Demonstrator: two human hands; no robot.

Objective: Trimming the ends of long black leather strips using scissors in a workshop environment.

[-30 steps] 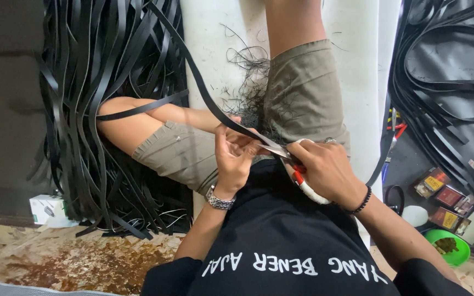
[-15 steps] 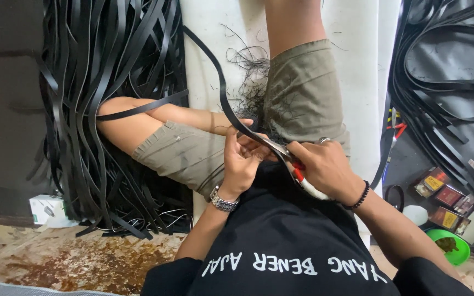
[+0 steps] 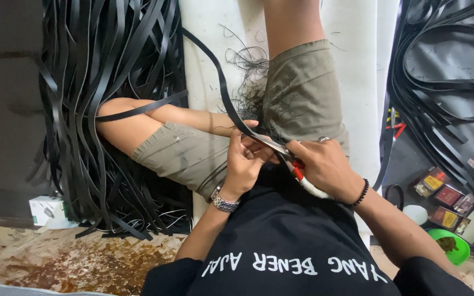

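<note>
The left hand (image 3: 246, 159) pinches a black strip (image 3: 223, 90) just where the scissors (image 3: 281, 151) meet it; the right hand (image 3: 325, 167) is closed round the scissors' handles. The strip runs up over the lap toward the strip pile (image 3: 111, 66); the blades look nearly closed, though I can't be sure
</note>
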